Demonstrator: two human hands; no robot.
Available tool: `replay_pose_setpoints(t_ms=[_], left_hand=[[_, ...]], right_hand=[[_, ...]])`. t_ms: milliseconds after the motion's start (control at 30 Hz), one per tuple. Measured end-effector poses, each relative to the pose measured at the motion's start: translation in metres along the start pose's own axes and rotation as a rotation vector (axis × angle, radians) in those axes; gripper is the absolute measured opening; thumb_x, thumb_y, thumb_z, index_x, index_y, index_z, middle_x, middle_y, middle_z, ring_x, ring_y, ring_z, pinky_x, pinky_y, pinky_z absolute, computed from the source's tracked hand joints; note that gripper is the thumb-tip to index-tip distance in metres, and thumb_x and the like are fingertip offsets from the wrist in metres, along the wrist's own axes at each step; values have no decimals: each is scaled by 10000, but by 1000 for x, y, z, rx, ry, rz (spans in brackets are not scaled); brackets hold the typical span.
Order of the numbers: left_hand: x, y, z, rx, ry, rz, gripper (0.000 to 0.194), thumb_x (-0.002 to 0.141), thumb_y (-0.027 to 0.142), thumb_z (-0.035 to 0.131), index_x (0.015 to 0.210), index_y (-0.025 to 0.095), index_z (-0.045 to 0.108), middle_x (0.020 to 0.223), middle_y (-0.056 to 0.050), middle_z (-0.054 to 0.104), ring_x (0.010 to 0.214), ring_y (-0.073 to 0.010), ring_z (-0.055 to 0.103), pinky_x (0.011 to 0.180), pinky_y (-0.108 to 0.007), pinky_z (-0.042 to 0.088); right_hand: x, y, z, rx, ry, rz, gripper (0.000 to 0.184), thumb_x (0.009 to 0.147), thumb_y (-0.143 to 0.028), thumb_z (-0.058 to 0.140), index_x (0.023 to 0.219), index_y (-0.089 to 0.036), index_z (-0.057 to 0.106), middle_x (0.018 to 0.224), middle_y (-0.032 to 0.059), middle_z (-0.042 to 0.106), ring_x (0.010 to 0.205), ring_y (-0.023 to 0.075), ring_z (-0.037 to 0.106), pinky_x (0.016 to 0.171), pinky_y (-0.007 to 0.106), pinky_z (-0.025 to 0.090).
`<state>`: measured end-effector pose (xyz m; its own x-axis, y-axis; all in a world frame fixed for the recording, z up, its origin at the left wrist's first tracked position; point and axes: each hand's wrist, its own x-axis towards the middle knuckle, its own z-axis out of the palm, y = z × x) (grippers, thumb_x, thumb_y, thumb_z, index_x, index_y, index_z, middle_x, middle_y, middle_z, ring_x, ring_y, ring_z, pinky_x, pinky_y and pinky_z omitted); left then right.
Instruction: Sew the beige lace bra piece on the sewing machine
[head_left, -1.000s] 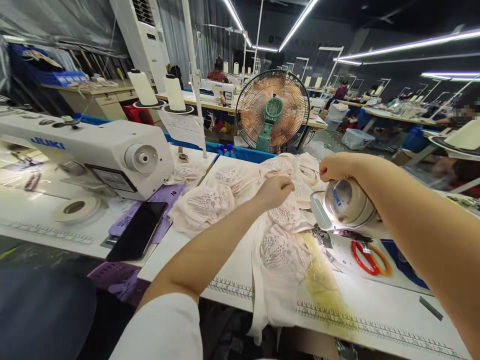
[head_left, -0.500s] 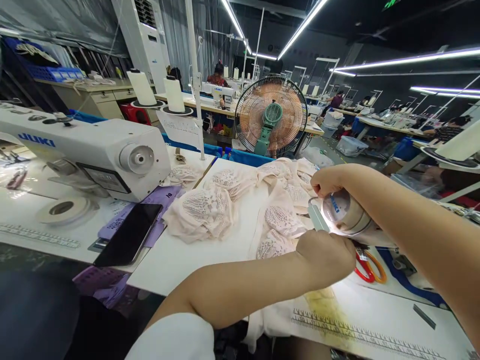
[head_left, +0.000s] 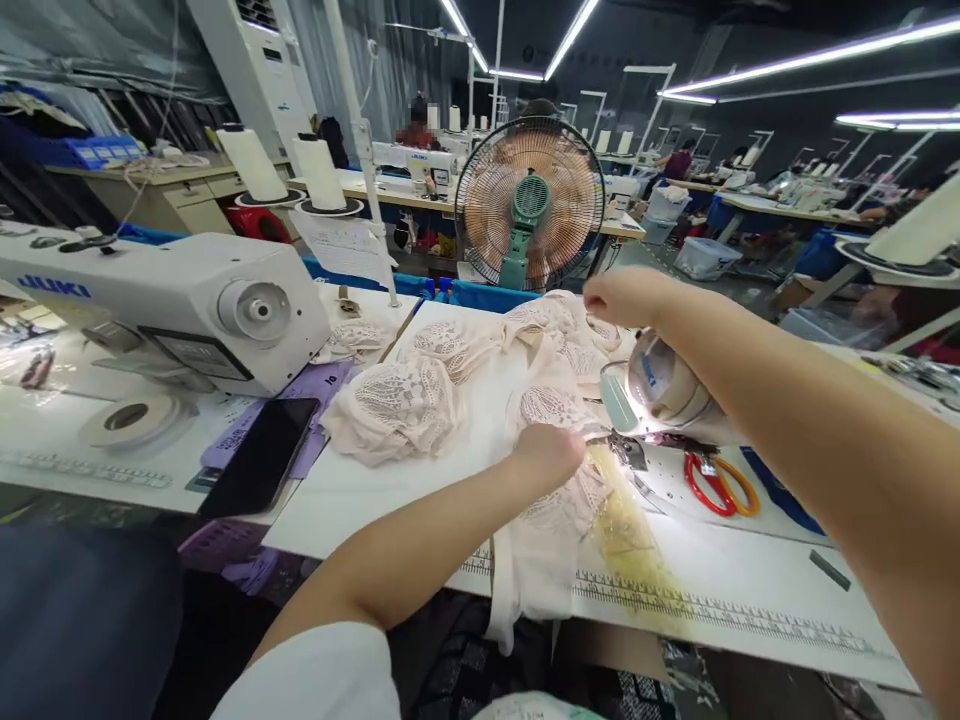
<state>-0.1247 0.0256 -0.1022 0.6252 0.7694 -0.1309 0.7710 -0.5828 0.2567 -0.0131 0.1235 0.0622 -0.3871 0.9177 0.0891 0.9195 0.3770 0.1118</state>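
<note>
My left hand (head_left: 551,455) is closed on a pale pink lace bra (head_left: 544,408), just left of the lit head of the sewing machine (head_left: 667,385). Its fingertips are largely hidden. More of the light fabric hangs over the front table edge below it. My right hand (head_left: 626,297) reaches over behind the machine head, with its fingers curled downward beside the far lace pieces (head_left: 559,312). What those fingers hold, if anything, I cannot make out. A separate heap of lace bra cups (head_left: 397,405) lies to the left on the white table.
Scissors with red and orange handles (head_left: 720,485) lie right of the machine head. At left are a black phone (head_left: 259,455), a tape roll (head_left: 135,420) and a second sewing machine (head_left: 202,300). A large fan (head_left: 530,200) stands behind the table. A printed ruler (head_left: 720,608) runs along the front edge.
My left hand has moved left, away from the machine head, uncovering the needle area and the scissors. My right hand has lifted off the machine head, up and leftward. The view has shifted slightly.
</note>
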Motion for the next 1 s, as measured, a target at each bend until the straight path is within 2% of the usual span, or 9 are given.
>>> replay_pose_setpoints(t_ms=[100, 200, 267, 367, 433, 700, 833, 933, 1000], left_hand=[[-9, -2, -2, -77, 22, -32, 272, 649, -20, 490, 856, 131, 584, 787, -102, 629, 768, -267, 604, 631, -352, 440], [-17, -8, -5, -263, 61, -69, 185, 787, 95, 431, 865, 163, 584, 703, -38, 587, 685, -190, 582, 590, -289, 435], [-20, -14, -8, -427, 73, -74, 241, 860, 165, 345, 876, 168, 585, 584, 14, 504, 573, -128, 532, 537, -231, 419], [-20, -24, -10, -629, 75, -73, 265, 869, 200, 322, 868, 154, 583, 471, 68, 350, 444, -88, 423, 471, -191, 375], [-14, -28, -10, -710, 87, -77, 231, 840, 195, 358, 805, 151, 581, 467, 73, 341, 425, -81, 391, 456, -192, 353], [37, -19, -23, -837, 151, -55, 167, 762, 164, 407, 673, 164, 548, 449, 65, 372, 445, -91, 370, 474, -209, 310], [32, -23, -31, -860, -59, 72, 126, 698, 136, 470, 645, 159, 582, 433, 61, 400, 422, -81, 368, 459, -206, 298], [18, -33, -31, -862, -208, 140, 85, 670, 155, 532, 626, 159, 605, 465, 55, 432, 425, -76, 389, 450, -204, 303], [14, -39, -29, -865, -192, 129, 97, 683, 160, 525, 619, 159, 598, 468, 59, 423, 425, -70, 379, 452, -201, 303]], right_hand=[[-50, -10, -16, 56, 336, 68, 287, 879, -224, 358, 1019, -169, 602, 1036, 97, 637, 986, 212, 572, 815, 318, 427], [-121, -32, 11, 368, 675, -16, 271, 907, -340, 354, 798, -226, 575, 716, 47, 634, 646, 159, 574, 607, 283, 465], [-157, -45, 51, 414, 530, -166, 202, 882, -307, 406, 846, -221, 585, 789, 38, 671, 644, 151, 600, 564, 266, 472], [-179, -54, 111, 210, 269, -114, 377, 869, -197, 350, 1221, -156, 479, 1263, 124, 561, 757, 166, 641, 558, 281, 482], [-179, -53, 134, 80, 108, -73, 426, 863, -194, 369, 1282, -160, 440, 1304, 113, 528, 830, 176, 638, 542, 272, 460], [-176, -39, 139, -38, -19, 108, 407, 843, -226, 452, 1244, -172, 489, 864, 62, 677, 706, 197, 611, 450, 272, 285], [-170, -44, 148, 44, -45, 146, 520, 851, -255, 437, 1357, -186, 336, 840, 10, 687, 649, 155, 603, 453, 252, 294], [-164, -47, 151, 107, -56, 143, 359, 846, -251, 444, 1199, -209, 497, 871, 2, 682, 722, 138, 608, 514, 231, 336], [-165, -48, 150, 116, -48, 171, 232, 871, -276, 406, 995, -210, 591, 853, 14, 673, 750, 151, 602, 540, 239, 337]])
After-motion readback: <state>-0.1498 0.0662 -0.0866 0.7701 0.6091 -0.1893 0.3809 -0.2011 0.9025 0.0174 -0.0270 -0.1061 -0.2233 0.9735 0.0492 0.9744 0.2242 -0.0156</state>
